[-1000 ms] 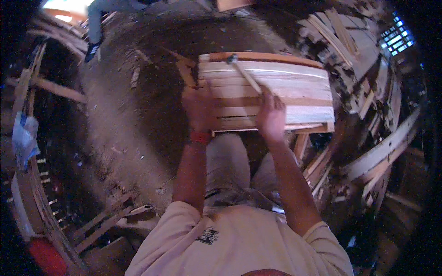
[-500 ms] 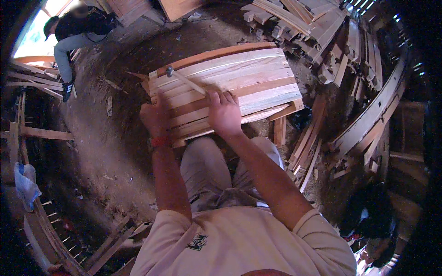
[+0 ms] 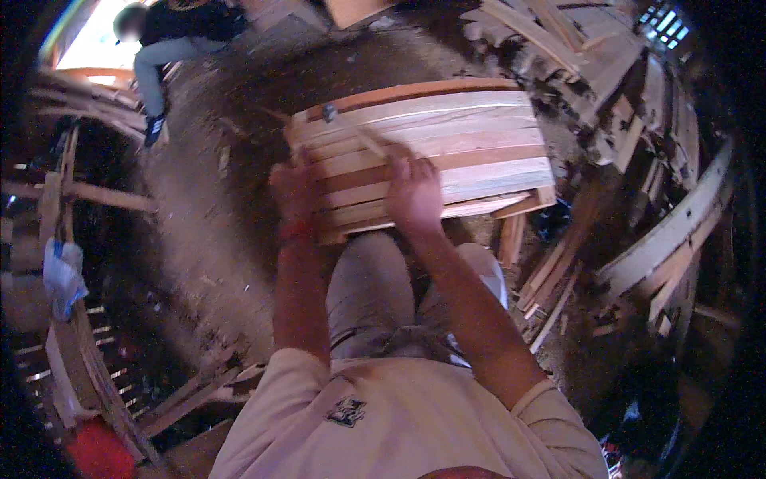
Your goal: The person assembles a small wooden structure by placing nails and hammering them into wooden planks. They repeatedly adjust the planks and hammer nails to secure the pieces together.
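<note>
A slatted wooden panel (image 3: 487, 142) of pale and reddish boards lies in front of my knees. My right hand (image 3: 415, 195) is wrapped round the wooden handle of a hammer (image 3: 371, 142). The metal hammer head is over the panel's far left part; whether it touches the wood I cannot tell. My left hand (image 3: 295, 190) is at the panel's left end, fingers drawn together and pointing up near the slat ends. Blur hides what, if anything, is between them.
Piles of loose boards (image 3: 550, 44) fill the far right, with long curved planks (image 3: 666, 227) nearer. Another person (image 3: 187, 40) sits at the far left. A plastic bag (image 3: 65, 271) hangs on a wooden frame at left. Something red (image 3: 102, 449) shows lower left.
The whole view has swung, so the panel and both hands appear farther right. Hammer and hands keep nearly the same place over the panel. The red thing has come into view.
</note>
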The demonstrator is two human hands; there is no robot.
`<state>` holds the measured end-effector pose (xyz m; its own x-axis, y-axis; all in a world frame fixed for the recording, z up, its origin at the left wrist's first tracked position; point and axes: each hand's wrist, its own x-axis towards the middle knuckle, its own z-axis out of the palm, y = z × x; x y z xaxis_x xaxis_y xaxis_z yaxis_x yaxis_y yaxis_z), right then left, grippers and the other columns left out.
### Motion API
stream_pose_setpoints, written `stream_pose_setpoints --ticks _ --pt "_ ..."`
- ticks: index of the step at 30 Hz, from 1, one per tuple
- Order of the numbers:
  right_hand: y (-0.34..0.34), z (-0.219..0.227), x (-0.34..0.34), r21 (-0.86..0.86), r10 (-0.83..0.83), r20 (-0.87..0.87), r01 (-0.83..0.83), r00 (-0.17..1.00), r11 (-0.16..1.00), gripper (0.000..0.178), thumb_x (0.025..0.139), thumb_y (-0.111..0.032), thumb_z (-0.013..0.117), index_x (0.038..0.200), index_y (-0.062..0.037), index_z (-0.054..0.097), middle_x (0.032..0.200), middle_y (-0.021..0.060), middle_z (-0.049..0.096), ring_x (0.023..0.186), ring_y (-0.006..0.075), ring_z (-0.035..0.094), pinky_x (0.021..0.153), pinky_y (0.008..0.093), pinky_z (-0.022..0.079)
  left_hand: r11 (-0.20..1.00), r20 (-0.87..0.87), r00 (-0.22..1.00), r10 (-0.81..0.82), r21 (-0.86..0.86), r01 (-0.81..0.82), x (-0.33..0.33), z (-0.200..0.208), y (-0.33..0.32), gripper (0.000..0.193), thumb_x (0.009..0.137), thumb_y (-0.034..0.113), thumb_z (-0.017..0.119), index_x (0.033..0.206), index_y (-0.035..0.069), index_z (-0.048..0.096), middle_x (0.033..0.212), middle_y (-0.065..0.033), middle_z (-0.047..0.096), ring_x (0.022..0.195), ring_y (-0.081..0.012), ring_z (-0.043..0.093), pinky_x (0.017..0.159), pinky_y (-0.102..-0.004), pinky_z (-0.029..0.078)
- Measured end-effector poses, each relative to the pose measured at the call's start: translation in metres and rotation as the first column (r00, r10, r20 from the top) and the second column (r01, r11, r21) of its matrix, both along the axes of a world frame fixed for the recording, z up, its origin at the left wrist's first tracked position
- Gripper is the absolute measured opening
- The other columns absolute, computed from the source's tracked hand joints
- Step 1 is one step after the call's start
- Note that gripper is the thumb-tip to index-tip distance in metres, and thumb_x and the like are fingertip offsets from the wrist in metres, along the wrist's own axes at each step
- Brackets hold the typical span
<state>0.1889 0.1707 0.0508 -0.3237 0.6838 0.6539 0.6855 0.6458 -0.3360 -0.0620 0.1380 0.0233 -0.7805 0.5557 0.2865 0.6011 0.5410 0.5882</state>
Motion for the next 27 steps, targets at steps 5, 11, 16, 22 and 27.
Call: stream_pose_setpoints --ticks 5,11,16,22,27 --pt "0.005 -0.005 0.009 -0.058 -0.034 0.011 0.035 0.999 0.998 0.021 0.090 -0.010 0.054 0.108 -0.0025 0.061 0.091 0.0174 0.066 0.092 0.0371 0.064 0.087 0.0514 0.050 0.970 -0.039 0.981 -0.191 -0.163 0.183 0.062 0.083 -0.022 0.041 0.100 0.032 0.058 0.080 -0.003 0.061 0.077 -0.0232 0.066 0.072 -0.0417 0.065 0.068 -0.0525 0.052" --pt "-0.002 0.008 0.009 -0.106 0.002 -0.038 -0.006 0.999 0.994 0.028 0.088 -0.011 0.054 0.113 -0.0005 0.060 0.097 0.0178 0.068 0.098 0.0355 0.064 0.095 0.0503 0.047 0.935 -0.341 0.870 -0.355 -0.137 0.327 0.036 0.045 -0.033 0.037 0.103 0.028 0.052 0.084 -0.001 0.064 0.086 -0.0220 0.067 0.083 -0.0409 0.064 0.076 -0.0505 0.051" --pt "-0.002 0.009 0.010 -0.075 0.000 -0.051 -0.003 0.999 0.997 0.036 0.085 -0.011 0.055 0.118 0.0014 0.060 0.100 0.0180 0.069 0.101 0.0349 0.064 0.101 0.0505 0.045 0.943 -0.399 0.863 -0.308 -0.251 0.220 0.034 0.046 -0.028 0.036 0.105 0.024 0.048 0.085 -0.001 0.066 0.088 -0.0211 0.067 0.084 -0.0414 0.064 0.077 -0.0498 0.051" --pt "-0.003 0.005 0.015 -0.118 -0.015 -0.011 0.013 1.000 0.993 0.037 0.086 -0.012 0.053 0.120 0.0013 0.059 0.107 0.0186 0.067 0.107 0.0344 0.063 0.103 0.0507 0.044 0.947 -0.254 0.922 -0.292 -0.211 0.242 0.063 0.072 -0.032 0.034 0.104 0.022 0.049 0.090 -0.002 0.068 0.091 -0.0213 0.068 0.087 -0.0396 0.064 0.079 -0.0489 0.051" --pt "-0.004 0.007 0.014 -0.255 0.058 0.003 -0.055 0.998 0.965 0.040 0.092 -0.016 0.050 0.128 0.0001 0.057 0.125 0.0222 0.063 0.120 0.0355 0.059 0.107 0.0526 0.042 0.926 -0.320 0.873 -0.368 -0.214 0.312 0.031 0.053 -0.029 0.026 0.100 0.020 0.054 0.093 -0.001 0.068 0.090 -0.0196 0.067 0.089 -0.0385 0.064 0.078 -0.0487 0.051"
